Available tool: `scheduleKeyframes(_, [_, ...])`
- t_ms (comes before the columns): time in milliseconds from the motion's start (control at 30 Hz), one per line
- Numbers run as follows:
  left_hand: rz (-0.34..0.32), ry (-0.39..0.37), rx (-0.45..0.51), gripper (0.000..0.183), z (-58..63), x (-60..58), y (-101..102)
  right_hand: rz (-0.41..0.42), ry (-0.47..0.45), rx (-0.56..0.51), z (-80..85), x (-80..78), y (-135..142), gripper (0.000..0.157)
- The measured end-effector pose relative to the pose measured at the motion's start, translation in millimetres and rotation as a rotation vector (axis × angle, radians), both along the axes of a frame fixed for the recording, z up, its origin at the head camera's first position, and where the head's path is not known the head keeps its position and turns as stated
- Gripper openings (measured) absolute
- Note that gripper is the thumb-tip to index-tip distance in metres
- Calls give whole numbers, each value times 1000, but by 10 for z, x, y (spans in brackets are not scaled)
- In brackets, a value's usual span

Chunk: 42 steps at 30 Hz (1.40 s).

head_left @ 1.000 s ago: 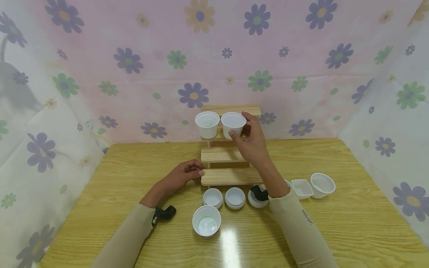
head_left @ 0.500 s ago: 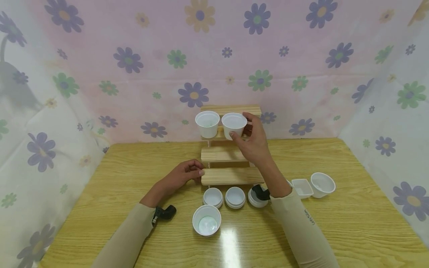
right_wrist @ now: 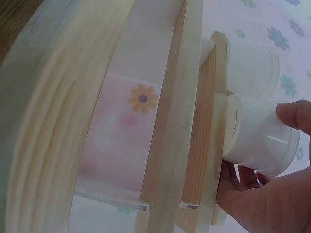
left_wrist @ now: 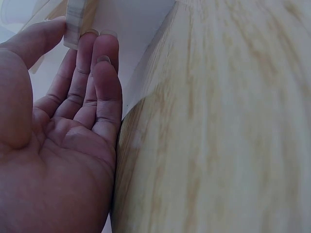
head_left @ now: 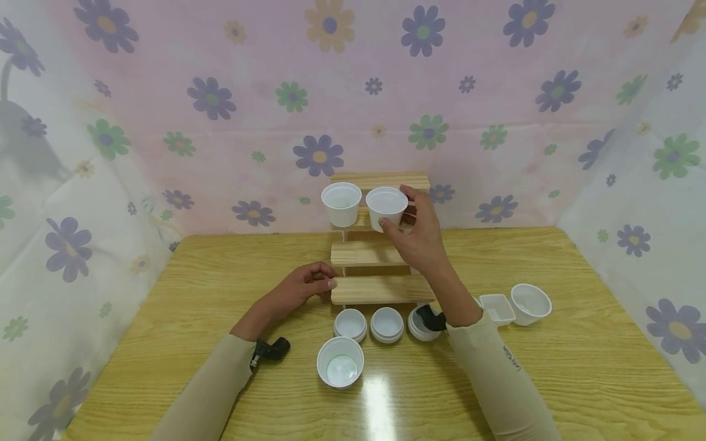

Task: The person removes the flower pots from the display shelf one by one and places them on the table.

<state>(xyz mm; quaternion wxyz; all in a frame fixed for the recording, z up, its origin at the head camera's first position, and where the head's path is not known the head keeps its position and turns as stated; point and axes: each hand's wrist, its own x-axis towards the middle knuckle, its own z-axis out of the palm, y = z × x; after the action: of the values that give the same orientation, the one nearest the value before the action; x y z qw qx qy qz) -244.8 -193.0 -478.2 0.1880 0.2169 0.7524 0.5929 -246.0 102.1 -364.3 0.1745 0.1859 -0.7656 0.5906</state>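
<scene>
My right hand (head_left: 421, 236) grips a round white plastic tub (head_left: 386, 207), thumb at the near side and fingers round its right. The tub is over the second-highest step of a tiered wooden stand (head_left: 380, 289), beside another white tub (head_left: 341, 205) that stands there upright. In the right wrist view the held tub (right_wrist: 257, 131) is close to the step's edge; whether its base fully rests cannot be told. My left hand (head_left: 295, 293) pinches the left end of the stand's lowest step. In the left wrist view the thumb and fingertips meet at that wooden end (left_wrist: 74, 24).
Several small white jars, among them one jar (head_left: 350, 323), line up before the stand. A larger white tub (head_left: 340, 364) stands nearer on the wood-grain table (head_left: 220, 245). To the right are a square white dish (head_left: 497, 309) and a round tub (head_left: 531, 303). A flowered cloth hangs behind.
The right hand has shifted the gripped tub slightly right and toward me, so the gap to the neighbouring tub is a little wider. The left hand stays on the stand.
</scene>
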Motion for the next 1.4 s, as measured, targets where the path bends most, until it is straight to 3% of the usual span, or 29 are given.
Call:
scheduleKeyframes(700, [7, 9, -14, 25, 7, 27, -3, 11, 30, -27, -2, 81, 33, 64])
scheduleKeyframes(1400, [2, 4, 0, 25, 18, 23, 4, 116, 24, -10, -42, 329, 217, 67])
